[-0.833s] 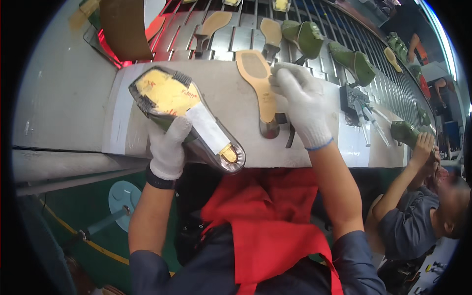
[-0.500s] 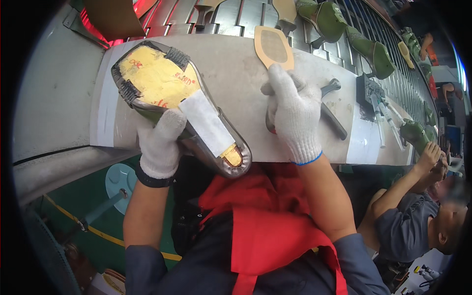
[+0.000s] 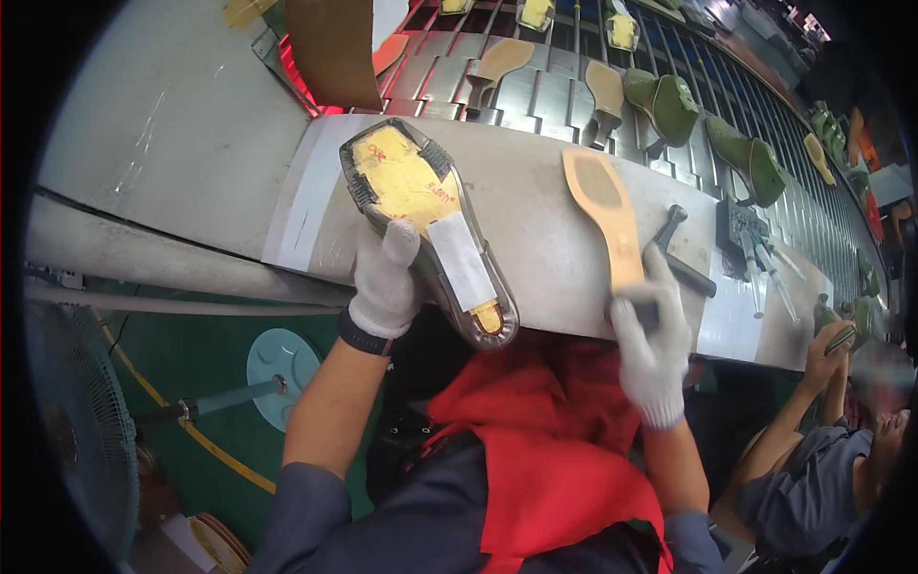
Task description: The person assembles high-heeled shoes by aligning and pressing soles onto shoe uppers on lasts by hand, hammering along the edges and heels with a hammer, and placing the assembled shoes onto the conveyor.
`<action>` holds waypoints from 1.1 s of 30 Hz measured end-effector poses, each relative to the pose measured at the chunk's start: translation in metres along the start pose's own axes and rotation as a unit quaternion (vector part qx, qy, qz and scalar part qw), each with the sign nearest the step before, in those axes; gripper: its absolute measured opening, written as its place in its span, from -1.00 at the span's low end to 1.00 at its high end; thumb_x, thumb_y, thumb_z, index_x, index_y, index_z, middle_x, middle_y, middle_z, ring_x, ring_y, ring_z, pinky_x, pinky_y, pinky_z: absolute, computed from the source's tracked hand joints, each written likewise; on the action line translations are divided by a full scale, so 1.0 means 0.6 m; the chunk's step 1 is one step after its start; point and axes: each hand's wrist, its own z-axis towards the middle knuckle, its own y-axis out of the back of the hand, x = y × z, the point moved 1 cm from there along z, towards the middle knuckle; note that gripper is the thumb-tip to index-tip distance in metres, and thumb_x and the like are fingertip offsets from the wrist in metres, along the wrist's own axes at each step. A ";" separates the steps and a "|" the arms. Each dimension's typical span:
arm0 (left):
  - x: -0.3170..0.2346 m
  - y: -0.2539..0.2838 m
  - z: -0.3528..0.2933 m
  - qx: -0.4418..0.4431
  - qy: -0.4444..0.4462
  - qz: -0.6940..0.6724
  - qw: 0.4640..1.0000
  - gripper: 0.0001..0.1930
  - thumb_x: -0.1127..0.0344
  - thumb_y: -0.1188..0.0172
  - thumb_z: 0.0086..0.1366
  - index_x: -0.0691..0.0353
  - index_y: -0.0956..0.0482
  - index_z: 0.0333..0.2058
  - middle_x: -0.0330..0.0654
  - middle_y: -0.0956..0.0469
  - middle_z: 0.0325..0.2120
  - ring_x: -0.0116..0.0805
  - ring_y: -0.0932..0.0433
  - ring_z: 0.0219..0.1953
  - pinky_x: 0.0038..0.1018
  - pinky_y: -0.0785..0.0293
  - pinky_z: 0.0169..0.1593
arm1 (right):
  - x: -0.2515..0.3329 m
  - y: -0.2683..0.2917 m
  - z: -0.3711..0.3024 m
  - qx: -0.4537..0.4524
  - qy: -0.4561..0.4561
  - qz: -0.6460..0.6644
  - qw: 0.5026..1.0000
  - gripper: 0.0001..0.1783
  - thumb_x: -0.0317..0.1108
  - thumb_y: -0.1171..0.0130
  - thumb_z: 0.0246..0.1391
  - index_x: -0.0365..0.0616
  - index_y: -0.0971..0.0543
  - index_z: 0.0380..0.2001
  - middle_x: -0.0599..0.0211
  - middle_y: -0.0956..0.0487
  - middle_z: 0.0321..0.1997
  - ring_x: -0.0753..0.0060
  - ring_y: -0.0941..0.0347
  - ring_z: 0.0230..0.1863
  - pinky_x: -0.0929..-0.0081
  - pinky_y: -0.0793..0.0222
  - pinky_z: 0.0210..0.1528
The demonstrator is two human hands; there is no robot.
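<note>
My left hand (image 3: 384, 287), in a white knit glove, grips a lasted shoe (image 3: 485, 256) turned bottom up, its thumb lying along the near edge. The shoe's underside shows a yellow board with red handwriting, a white strip along the shank and dark pleated patches at the toe. My gloved right hand (image 3: 660, 349) is at the narrow heel end of a tan shoe sole (image 3: 612, 215), thumb and forefinger around it. Something dark shows between those fingers; the rest of the grip is hidden. The sole's broad end points away over the bench, right of the shoe.
A hammer (image 3: 690, 273) lies on the bench (image 3: 535, 182) beside the sole. Further right stand a dark box (image 3: 736, 227) and several syringe-like tubes. Behind runs a slatted conveyor with heeled soles and green shoes (image 3: 674, 107). A co-worker (image 3: 813, 488) sits at right; a stool (image 3: 284, 378) is lower left.
The view has shifted, so the bench appears lower and further right. My right hand has drawn the sole nearer and to the right, uncovering more of it. My left hand still holds the shoe.
</note>
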 end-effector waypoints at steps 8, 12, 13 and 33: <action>-0.016 -0.063 0.024 0.010 0.018 -0.045 0.999 -0.13 -0.29 -0.35 0.38 0.34 -0.45 0.37 -0.01 -0.67 0.13 -0.15 -0.70 0.07 -0.22 -0.67 0.18 | 0.017 0.033 -0.148 0.134 -0.476 0.524 0.694 -0.47 -0.31 -0.17 0.45 -0.33 -0.42 0.37 0.00 -0.76 0.00 0.30 -0.73 -0.28 0.39 -0.68 -0.24; -0.045 -0.108 0.048 0.129 -0.029 0.001 0.991 -0.12 -0.08 -0.53 0.29 0.37 -0.43 0.40 0.02 -0.65 0.21 -0.09 -0.69 0.19 -0.18 -0.63 0.29 | 0.028 0.017 -0.115 0.091 -0.408 0.479 0.772 -0.75 -0.41 -0.18 0.41 -0.32 -0.62 0.05 0.15 -0.77 -0.23 0.35 -0.68 -0.44 0.36 -0.67 -0.33; -0.049 -0.104 0.049 0.170 -0.014 0.027 0.985 -0.07 -0.02 -0.56 0.27 0.38 -0.37 0.44 0.03 -0.62 0.26 -0.05 -0.67 0.27 -0.11 -0.60 0.36 | 0.031 0.018 -0.113 0.062 -0.392 0.491 0.776 -0.74 -0.42 -0.22 0.39 -0.36 -0.64 0.03 0.15 -0.77 -0.24 0.35 -0.69 -0.40 0.35 -0.68 -0.28; -0.172 -0.193 0.009 0.197 -0.038 -0.055 0.978 -0.56 0.23 -0.17 0.61 0.32 -0.45 0.33 0.40 -0.65 0.15 0.23 -0.73 0.18 0.07 -0.72 0.26 | 0.192 0.034 0.011 0.203 -0.182 0.512 0.814 -0.61 -0.28 -0.22 0.51 -0.44 -0.72 0.12 0.12 -0.84 -0.18 0.52 -0.77 -0.24 0.51 -0.69 -0.30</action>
